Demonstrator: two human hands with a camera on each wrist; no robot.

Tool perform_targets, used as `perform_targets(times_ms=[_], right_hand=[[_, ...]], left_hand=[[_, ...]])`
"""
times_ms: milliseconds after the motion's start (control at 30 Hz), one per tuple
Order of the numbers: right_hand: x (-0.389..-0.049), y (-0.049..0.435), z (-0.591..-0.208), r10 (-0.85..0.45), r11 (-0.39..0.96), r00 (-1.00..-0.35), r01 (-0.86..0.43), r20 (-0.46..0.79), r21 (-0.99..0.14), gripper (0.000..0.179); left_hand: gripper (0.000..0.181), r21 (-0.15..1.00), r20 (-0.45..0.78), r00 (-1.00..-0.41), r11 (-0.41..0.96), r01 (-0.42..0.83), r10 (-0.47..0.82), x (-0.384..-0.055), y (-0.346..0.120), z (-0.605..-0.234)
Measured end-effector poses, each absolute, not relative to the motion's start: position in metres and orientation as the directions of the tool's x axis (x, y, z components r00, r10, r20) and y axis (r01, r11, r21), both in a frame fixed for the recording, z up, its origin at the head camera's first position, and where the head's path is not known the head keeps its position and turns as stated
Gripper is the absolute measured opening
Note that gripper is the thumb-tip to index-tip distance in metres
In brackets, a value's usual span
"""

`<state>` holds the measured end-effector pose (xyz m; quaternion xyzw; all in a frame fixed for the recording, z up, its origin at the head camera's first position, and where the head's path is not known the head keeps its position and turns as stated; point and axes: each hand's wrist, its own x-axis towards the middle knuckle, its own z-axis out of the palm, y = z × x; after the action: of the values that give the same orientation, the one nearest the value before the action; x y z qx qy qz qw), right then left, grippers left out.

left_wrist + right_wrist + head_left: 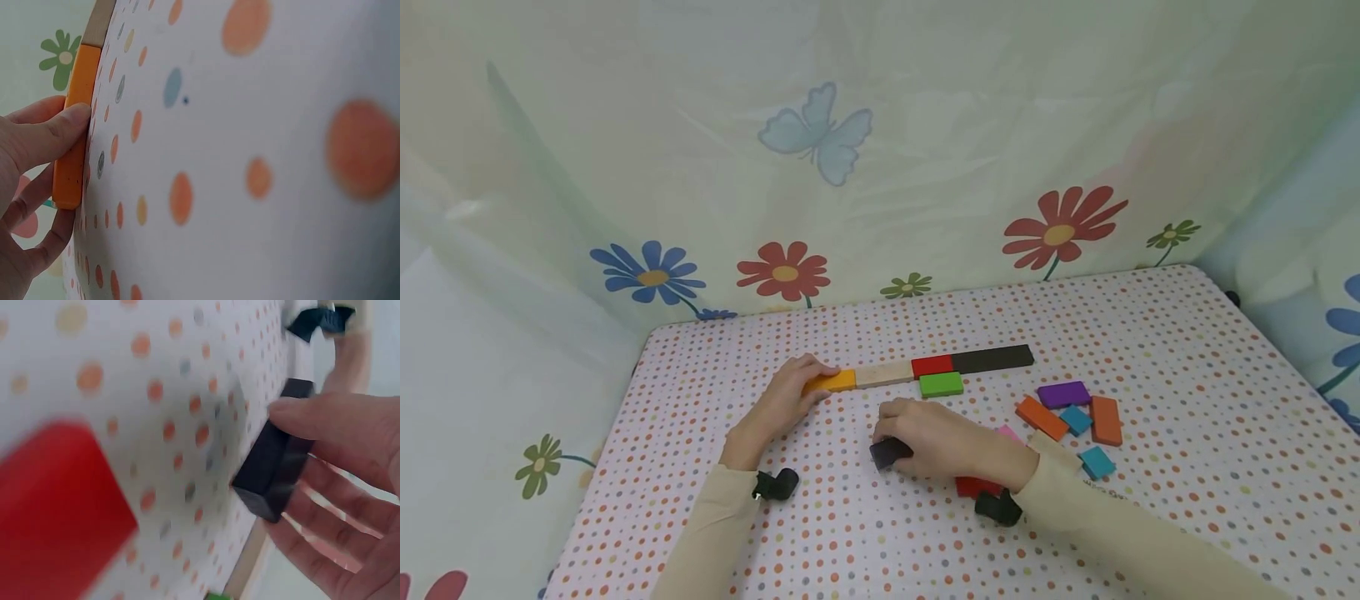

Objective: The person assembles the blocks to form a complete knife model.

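Note:
My left hand point(786, 396) pinches an orange block point(842, 381) at the left end of a row on the table. In the left wrist view the thumb lies on one face of the orange block point(75, 137) and fingers are behind and at its end. The row continues rightward with a plain wood block point(883, 373), a red block point(932, 366) and a long black stretch point(992, 359). A green block point(941, 384) lies against the row's near side. Nearer the front, my right hand point(932, 437) grips a black block point(272, 456) between thumb and fingers, tilted.
Right of the right hand lie loose blocks: purple point(1063, 394), two orange ones point(1042, 417), two blue ones point(1097, 462). A red block point(977, 487), a pink block point(1008, 432) and a wood block point(1055, 450) are partly hidden by the right arm. A flowered curtain point(910, 167) hangs behind the table.

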<state>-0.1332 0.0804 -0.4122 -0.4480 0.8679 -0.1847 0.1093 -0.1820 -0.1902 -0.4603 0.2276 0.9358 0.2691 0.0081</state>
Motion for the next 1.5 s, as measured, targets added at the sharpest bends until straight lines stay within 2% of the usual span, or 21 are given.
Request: perform_targets(times_ms=[167, 333, 567, 867, 1067, 1500], right_hand=[[-0.155, 0.086, -0.408, -0.746, 0.588, -0.665, -0.638, -0.028, -0.497, 0.027], [-0.172, 0.092, -0.410, -0.692, 0.620, -0.721, -0.608, 0.018, -0.496, 0.031], [-0.184, 0.092, -0.415, -0.694, 0.619, -0.714, -0.656, 0.089, -0.432, 0.035], [-0.190, 0.087, -0.418, -0.682, 0.672, -0.730, -0.649, 0.043, -0.358, 0.034], [-0.192, 0.086, -0.422, -0.675, 0.685, -0.737, -0.637, 0.019, -0.355, 0.034], [-0.194, 0.082, -0.426, -0.695, 0.674, -0.718, -0.669, 0.038, -0.313, 0.034]], left_hand=[[0.035, 0.506, 0.106, -0.899, 0.755, 0.417, 0.426, -0.182, -0.191, -0.460], [0.035, 0.514, 0.094, -0.901, 0.755, 0.408, 0.423, -0.183, -0.189, -0.459], [0.036, 0.508, 0.085, -0.907, 0.765, 0.395, 0.412, -0.183, -0.188, -0.460], [0.035, 0.511, 0.083, -0.909, 0.766, 0.390, 0.408, -0.183, -0.188, -0.461], [0.035, 0.518, 0.078, -0.910, 0.764, 0.386, 0.407, -0.183, -0.188, -0.461], [0.035, 0.520, 0.068, -0.913, 0.767, 0.376, 0.402, -0.183, -0.189, -0.461]])
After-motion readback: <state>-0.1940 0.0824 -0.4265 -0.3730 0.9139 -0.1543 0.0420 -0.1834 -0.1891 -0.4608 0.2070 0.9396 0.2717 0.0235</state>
